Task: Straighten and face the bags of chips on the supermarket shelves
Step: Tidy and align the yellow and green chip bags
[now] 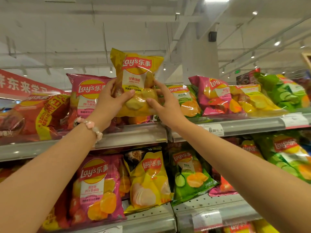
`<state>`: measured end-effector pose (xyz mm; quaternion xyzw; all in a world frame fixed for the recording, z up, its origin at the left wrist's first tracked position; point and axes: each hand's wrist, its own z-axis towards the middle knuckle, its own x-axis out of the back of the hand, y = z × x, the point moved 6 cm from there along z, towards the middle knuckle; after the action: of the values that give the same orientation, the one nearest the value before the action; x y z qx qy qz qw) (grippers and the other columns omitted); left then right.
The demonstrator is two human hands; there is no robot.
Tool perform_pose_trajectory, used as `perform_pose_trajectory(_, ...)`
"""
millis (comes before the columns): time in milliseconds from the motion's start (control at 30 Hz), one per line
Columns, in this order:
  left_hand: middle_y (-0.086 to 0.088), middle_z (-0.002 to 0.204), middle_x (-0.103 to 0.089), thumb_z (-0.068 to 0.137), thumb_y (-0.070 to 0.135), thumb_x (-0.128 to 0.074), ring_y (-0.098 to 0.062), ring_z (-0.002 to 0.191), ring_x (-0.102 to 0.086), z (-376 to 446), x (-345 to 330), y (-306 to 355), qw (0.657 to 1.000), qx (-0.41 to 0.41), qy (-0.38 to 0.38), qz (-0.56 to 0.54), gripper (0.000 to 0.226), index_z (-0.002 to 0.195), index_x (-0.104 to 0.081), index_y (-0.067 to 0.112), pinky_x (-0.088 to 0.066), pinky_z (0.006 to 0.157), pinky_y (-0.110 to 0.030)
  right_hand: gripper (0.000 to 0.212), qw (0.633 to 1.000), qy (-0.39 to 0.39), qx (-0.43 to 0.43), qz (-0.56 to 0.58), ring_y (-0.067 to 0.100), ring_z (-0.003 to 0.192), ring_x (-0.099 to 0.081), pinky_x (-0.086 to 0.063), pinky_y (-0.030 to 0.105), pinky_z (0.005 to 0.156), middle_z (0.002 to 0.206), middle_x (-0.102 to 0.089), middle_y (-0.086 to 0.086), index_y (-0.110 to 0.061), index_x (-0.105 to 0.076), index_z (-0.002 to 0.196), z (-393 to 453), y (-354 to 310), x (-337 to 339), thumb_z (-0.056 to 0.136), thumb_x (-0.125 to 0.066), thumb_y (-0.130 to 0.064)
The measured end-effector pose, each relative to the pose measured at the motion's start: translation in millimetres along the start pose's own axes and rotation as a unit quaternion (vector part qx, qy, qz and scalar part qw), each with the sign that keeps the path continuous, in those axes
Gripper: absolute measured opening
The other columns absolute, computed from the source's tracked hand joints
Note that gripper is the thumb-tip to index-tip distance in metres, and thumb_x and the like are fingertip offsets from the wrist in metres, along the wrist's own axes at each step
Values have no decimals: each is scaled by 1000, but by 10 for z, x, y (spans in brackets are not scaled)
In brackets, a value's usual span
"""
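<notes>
Both hands hold the yellow bag [134,81] of chips upright over the front edge of the top shelf [134,134]. The left hand [110,100] grips its lower left side, the thumb pressed on the front. The right hand [164,102] pinches its lower right side between thumb and fingers. Just left of the grip stands a pink bag [85,95]; just right of it leans a green bag [184,100]. A bracelet [91,126] sits on the left wrist.
</notes>
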<state>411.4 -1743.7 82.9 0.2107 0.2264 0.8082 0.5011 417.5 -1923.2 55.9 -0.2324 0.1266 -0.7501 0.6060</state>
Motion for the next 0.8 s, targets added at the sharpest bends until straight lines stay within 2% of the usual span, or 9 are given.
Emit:
perform_pose_trajectory(67, 6, 125, -59, 81, 36, -74, -12, 112, -59, 20, -46, 34, 1000, 6, -3, -20, 57, 131, -50, 26, -53, 86, -29, 57, 1000, 6, 7, 0, 19, 114, -56, -55, 42, 89, 127, -51, -5, -28, -31, 146, 19, -19, 72, 95, -55, -26)
perform_pose_trajectory(133, 6, 124, -60, 81, 36, -73, -13, 112, -59, 50, -110, 72, 999, 10, -7, -34, 54, 130, -51, 26, -53, 89, -32, 56, 1000, 14, 11, 3, 20, 115, -56, -55, 38, 89, 132, -50, -1, -26, -28, 147, 37, -31, 185, 96, -52, -28)
perform_pose_trajectory(233, 6, 124, -61, 81, 38, -74, -12, 110, -60, 62, -232, 146, 999, 11, -5, -52, 59, 133, -50, 26, -53, 87, -31, 56, 999, 31, 12, -3, 20, 119, -53, -52, 37, 93, 140, -46, 6, -25, -26, 149, 55, 0, 426, 98, -49, -30)
perform_pose_trajectory(367, 3, 129, -58, 80, 37, -74, -14, 114, -58, 27, -473, 194, 998, 18, -15, -60, 62, 135, -48, 25, -53, 87, -30, 60, 997, 67, 8, -41, 18, 129, -44, -43, 36, 104, 145, -42, 5, -23, -26, 149, 80, 150, 898, 96, -54, -24)
perform_pose_trajectory(467, 1, 132, -55, 80, 39, -74, -17, 117, -56, -10, -638, 235, 998, 28, -11, -51, 64, 137, -46, 26, -52, 93, -36, 70, 984, 112, 17, -140, 11, 130, -39, -34, 27, 106, 146, -40, 4, -19, -27, 148, 66, 310, 1336, 88, -63, -21)
perform_pose_trajectory(533, 3, 131, -56, 80, 38, -74, -16, 116, -56, -48, -763, 278, 998, 35, -6, -54, 63, 136, -46, 26, -51, 94, -36, 81, 961, 142, 11, -238, 19, 135, -34, -29, 32, 109, 149, -34, 6, -15, -25, 148, 60, 449, 1635, 82, -69, -27)
perform_pose_trajectory(600, 4, 131, -56, 80, 38, -74, -14, 115, -55, -94, -897, 327, 998, 37, 1, -49, 62, 135, -46, 27, -50, 93, -33, 98, 947, 125, -28, -293, 24, 140, -28, -27, 41, 112, 152, -28, 8, -16, -18, 150, 59, 650, 1854, 74, -75, -38)
perform_pose_trajectory(667, 6, 129, -56, 81, 38, -73, -13, 114, -55, -140, -1025, 382, 998, 39, 6, -49, 61, 134, -46, 29, -50, 91, -31, 113, 948, 81, -83, -296, 28, 140, -25, -27, 46, 112, 153, -26, 10, -17, -12, 151, 78, 869, 1991, 66, -80, -46)
perform_pose_trajectory(800, 17, 111, -57, 81, 37, -73, -2, 103, -55, -255, -1189, 510, 998, 33, 26, -45, 57, 131, -48, 28, -48, 76, -19, 121, 962, 25, -155, -222, 30, 131, -41, -37, 40, 106, 143, -40, 12, -18, -13, 148, 121, 1168, 2137, 56, -86, -48)
